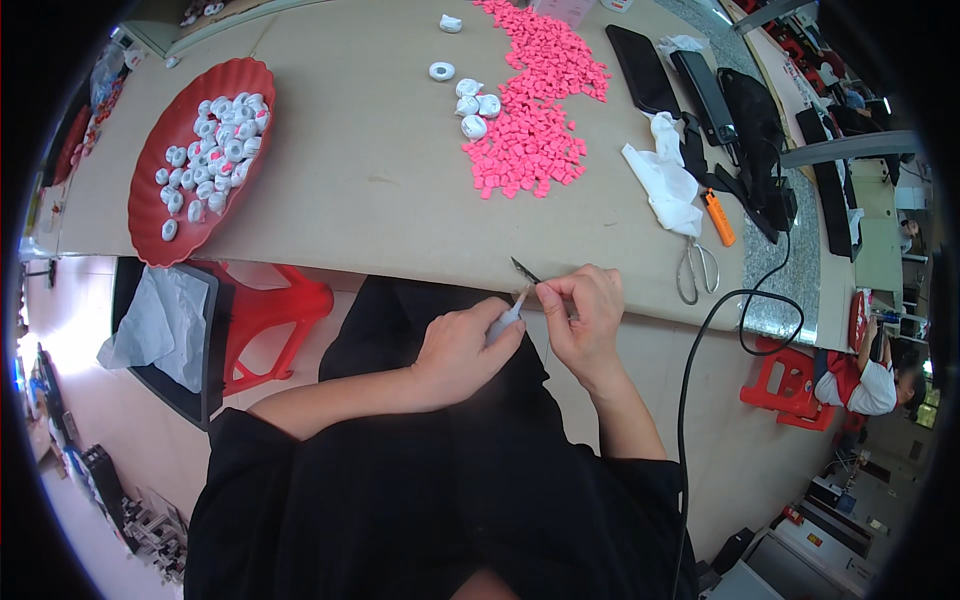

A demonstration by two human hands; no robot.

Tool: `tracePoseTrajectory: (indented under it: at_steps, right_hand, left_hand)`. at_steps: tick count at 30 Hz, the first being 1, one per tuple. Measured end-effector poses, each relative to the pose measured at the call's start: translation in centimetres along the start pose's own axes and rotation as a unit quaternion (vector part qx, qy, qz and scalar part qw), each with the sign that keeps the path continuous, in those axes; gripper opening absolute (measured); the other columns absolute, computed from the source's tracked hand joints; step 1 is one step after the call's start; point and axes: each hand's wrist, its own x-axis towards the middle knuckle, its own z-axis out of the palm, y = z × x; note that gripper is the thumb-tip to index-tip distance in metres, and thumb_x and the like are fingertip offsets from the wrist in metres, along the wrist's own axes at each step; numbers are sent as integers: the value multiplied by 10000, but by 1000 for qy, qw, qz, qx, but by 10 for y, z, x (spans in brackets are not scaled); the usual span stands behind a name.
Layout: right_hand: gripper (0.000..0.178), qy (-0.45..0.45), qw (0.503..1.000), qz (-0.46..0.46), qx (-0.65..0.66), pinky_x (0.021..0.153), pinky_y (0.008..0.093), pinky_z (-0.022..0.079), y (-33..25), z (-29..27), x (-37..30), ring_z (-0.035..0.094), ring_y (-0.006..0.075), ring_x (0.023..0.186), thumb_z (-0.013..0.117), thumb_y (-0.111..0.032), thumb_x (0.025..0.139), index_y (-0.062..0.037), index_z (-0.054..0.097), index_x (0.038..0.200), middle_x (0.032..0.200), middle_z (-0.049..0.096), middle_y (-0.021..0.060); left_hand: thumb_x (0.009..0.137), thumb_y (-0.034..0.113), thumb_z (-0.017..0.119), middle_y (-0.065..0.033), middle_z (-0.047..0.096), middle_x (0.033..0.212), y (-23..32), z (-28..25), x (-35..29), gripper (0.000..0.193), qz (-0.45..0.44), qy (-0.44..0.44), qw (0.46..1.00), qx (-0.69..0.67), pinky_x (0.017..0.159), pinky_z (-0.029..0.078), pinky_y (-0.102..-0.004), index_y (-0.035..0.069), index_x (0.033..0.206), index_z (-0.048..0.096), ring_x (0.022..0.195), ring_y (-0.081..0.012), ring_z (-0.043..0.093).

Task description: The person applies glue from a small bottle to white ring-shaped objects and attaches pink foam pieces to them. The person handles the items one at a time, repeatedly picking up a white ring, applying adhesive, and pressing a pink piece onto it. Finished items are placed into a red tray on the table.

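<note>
My left hand (462, 345) is closed around a small pale squeeze bottle (508, 317) with a narrow tip, held just off the table's near edge. Close beside it, the fingers of my right hand (585, 312) pinch a thin dark pointed tool (524, 270); whether it is tweezers or a blade cannot be made out. Its point angles up and left over the table edge, near the bottle's tip. Beyond my hands lies a spread of small bright pink pieces (530, 150), with several white rounded pieces (474, 127) at its left side.
A red scalloped plate (262, 82) at the left holds several white rounded pieces. Right of the pink pieces lie a black case (640, 70), white tissue (662, 180), an orange cutter (718, 217) and scissors (697, 270). A black cable (690, 385) hangs at my right, a red stool (270, 325) stands left.
</note>
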Motion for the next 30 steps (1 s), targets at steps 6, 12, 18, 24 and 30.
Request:
tracePoseTrajectory:
  at_steps: [6, 12, 18, 24, 30]
  right_hand:
    - [124, 21, 1000, 9, -4, 577, 310, 261, 5, 2, -2, 387, 164, 527, 650, -81, 731, -91, 533, 691, 585, 419, -1]
    - [129, -10, 1000, 0, 13, 576, 314, 266, 2, -2, 1, 390, 164, 527, 644, -74, 730, -92, 525, 683, 585, 427, -5]
    - [115, -3, 1000, 23, 3, 581, 310, 267, 4, -1, -1, 397, 164, 537, 647, -77, 728, -95, 540, 691, 587, 435, -3]
    - [139, -16, 999, 23, 28, 587, 309, 265, -3, -3, 2, 399, 165, 543, 642, -73, 731, -93, 516, 677, 592, 432, 1]
    - [145, -14, 999, 33, 10, 590, 311, 266, -3, -2, 1, 398, 167, 543, 638, -65, 732, -92, 506, 678, 601, 434, 2]
  left_hand:
    - [841, 244, 539, -100, 502, 563, 2, -1, 1, 247, -6, -2, 1000, -6, 480, 381, -328, -3, 838, 551, 490, -196, 488]
    - [820, 254, 526, -143, 540, 568, 2, -1, 1, 256, -7, 0, 1000, -5, 515, 423, -395, -1, 811, 548, 526, -310, 555]
    - [836, 243, 554, -87, 507, 553, 0, 0, 1, 241, 2, 9, 1000, 8, 465, 380, -308, 3, 858, 558, 469, -175, 499]
    - [817, 251, 572, -108, 537, 564, 0, 1, 0, 236, 18, 30, 998, 44, 470, 405, -333, 18, 853, 559, 482, -236, 547]
    - [814, 256, 582, -106, 551, 575, 4, -1, 1, 231, 17, 31, 997, 63, 470, 411, -334, 28, 843, 558, 482, -234, 553]
